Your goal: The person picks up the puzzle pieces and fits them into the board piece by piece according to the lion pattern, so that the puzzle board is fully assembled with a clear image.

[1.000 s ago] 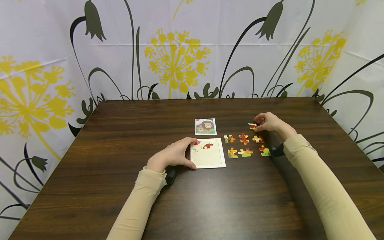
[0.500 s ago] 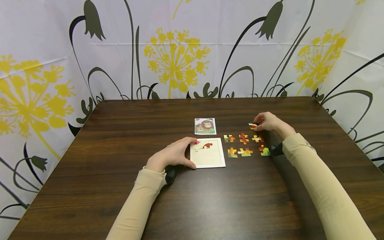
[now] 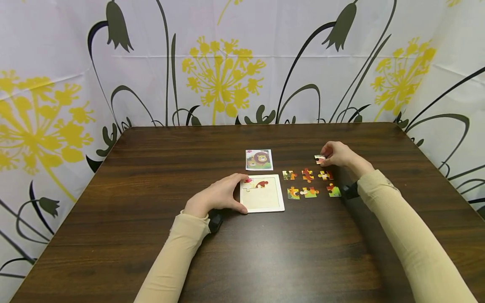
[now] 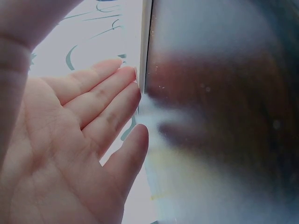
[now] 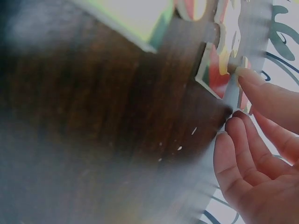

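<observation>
- Right hand (image 3: 341,154) pinches one jigsaw piece (image 3: 319,159).
- Left hand (image 3: 219,195), spread wide, touches puzzle tray (image 3: 267,200).
- Apparently two seated pieces (image 3: 262,184) done — six loose pieces (image 3: 308,175) left.

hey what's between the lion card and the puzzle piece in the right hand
Nothing but bare tabletop lies between the lion card and the puzzle piece in the right hand, as the head view shows; the loose pieces sit nearer the person.

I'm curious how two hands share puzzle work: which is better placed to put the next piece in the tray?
Probably the right hand: it pinches a puzzle piece near loose pieces, while the left hand touches the left side of the tray, perhaps steadying it.
</observation>
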A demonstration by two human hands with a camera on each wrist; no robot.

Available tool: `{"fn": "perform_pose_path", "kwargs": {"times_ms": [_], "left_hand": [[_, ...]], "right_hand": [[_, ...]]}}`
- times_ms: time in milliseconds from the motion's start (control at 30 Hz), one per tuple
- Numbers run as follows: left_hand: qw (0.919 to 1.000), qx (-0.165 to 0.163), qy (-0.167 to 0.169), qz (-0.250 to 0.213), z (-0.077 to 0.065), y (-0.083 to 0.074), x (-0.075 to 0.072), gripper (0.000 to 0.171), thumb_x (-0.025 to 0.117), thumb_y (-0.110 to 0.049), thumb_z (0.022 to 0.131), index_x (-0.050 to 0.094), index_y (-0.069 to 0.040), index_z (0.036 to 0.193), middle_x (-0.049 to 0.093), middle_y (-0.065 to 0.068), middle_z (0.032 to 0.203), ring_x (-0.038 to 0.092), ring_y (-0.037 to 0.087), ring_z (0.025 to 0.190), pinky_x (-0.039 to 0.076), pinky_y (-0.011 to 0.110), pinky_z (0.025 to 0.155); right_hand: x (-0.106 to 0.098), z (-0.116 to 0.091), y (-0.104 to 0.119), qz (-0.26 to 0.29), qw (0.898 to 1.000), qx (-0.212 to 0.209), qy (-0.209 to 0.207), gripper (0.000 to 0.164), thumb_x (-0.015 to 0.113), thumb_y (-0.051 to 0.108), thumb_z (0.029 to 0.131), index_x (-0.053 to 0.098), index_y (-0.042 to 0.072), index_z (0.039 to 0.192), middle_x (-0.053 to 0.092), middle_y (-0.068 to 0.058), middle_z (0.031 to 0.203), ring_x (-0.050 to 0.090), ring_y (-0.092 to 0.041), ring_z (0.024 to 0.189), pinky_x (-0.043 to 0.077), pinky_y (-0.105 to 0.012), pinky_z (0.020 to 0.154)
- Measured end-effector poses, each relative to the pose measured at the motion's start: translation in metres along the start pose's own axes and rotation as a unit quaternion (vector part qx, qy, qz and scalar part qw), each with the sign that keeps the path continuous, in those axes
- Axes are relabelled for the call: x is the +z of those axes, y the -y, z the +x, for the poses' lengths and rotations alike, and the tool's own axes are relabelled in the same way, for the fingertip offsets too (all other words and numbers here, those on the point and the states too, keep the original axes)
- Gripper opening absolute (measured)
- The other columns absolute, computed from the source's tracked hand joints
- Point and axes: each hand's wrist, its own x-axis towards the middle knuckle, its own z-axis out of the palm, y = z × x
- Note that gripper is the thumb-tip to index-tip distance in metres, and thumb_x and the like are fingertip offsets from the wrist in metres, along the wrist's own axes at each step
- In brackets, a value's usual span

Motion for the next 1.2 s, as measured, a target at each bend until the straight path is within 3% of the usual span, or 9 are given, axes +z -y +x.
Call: {"fn": "perform_pose_path", "kwargs": {"times_ms": [267,500,767,1200], "left_hand": [[1.0,0.0,0.0,-0.001,0.0,0.001,0.0,0.089,0.085,-0.031,0.066,0.041,-0.003,0.137,0.048,0.01,0.136,0.046,0.023,0.126,0.036,0.038,0.108],[1.0,0.004,0.0,0.0,0.0,0.0,0.0,0.088,0.085,-0.031,0.066,0.041,-0.002,0.136,0.048,0.011,0.136,0.046,0.024,0.126,0.036,0.038,0.108],[1.0,0.005,0.003,0.001,0.0,0.001,0.0,0.088,0.085,-0.031,0.066,0.041,-0.002,0.137,0.048,0.011,0.137,0.046,0.024,0.126,0.036,0.039,0.108],[1.0,0.008,-0.004,-0.001,0.0,0.001,0.001,0.088,0.085,-0.031,0.065,0.042,-0.002,0.136,0.05,0.01,0.134,0.047,0.022,0.124,0.037,0.037,0.107]], "right_hand": [[0.0,-0.001,-0.003,0.008,1.0,-0.01,-0.004,0.038,0.072,0.001,0.078,0.054,-0.008,0.111,0.06,-0.022,0.093,0.059,-0.027,0.083,0.047,-0.033,0.071],[-0.002,-0.003,-0.006,0.006,1.0,-0.012,-0.018,0.034,0.074,0.003,0.077,0.056,-0.007,0.104,0.061,-0.021,0.089,0.055,-0.023,0.078,0.044,-0.027,0.066],[-0.005,-0.007,-0.01,0.03,0.999,-0.023,-0.028,0.033,0.074,0.002,0.076,0.054,-0.007,0.101,0.059,-0.016,0.085,0.059,-0.024,0.079,0.047,-0.028,0.067],[-0.008,-0.014,-0.019,0.042,0.999,-0.018,-0.029,0.035,0.075,0.007,0.078,0.057,-0.006,0.104,0.06,-0.004,0.078,0.056,-0.011,0.073,0.045,-0.025,0.067]]}}
